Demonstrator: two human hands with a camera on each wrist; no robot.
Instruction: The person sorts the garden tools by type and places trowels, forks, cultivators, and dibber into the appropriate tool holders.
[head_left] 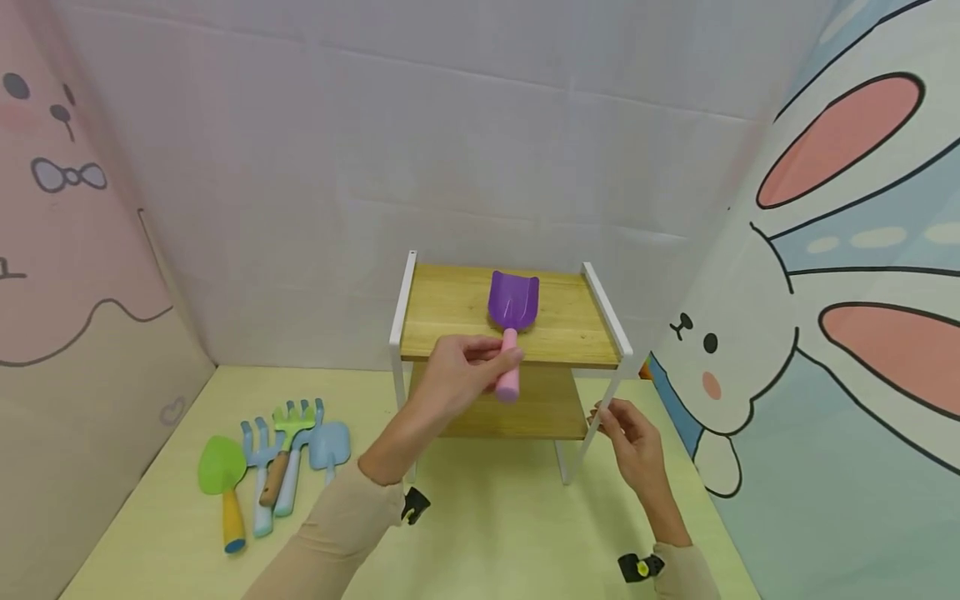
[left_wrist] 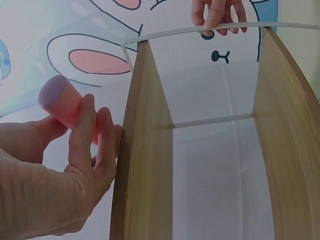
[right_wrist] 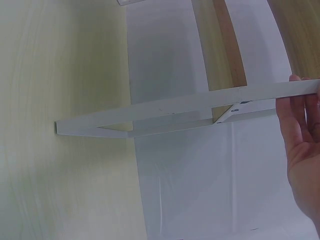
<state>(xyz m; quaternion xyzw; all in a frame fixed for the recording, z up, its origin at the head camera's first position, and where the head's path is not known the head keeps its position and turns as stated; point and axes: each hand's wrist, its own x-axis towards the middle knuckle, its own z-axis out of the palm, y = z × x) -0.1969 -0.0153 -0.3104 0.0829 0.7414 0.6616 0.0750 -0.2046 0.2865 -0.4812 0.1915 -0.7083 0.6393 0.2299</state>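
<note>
A toy shovel with a purple scoop [head_left: 513, 300] and a pink handle [left_wrist: 67, 105] is in my left hand [head_left: 465, 375], pinched by the handle between thumb and fingers. Its scoop lies over the top board of a small two-tier shelf [head_left: 442, 308]; whether it touches the board I cannot tell. The handle juts out past the shelf's front edge. My right hand [head_left: 633, 442] holds the white front right leg [right_wrist: 175, 106] of the shelf, thumb and fingers around the bar, between the two boards.
Left of the shelf, a group of toy garden tools lies on the pale table [head_left: 487, 533]: a green trowel [head_left: 222, 465] with a yellow handle, a green rake [head_left: 292, 421], blue forks [head_left: 261, 454] and a blue shovel [head_left: 330, 444]. Cartoon-printed cloth [head_left: 862, 400] hangs at the right.
</note>
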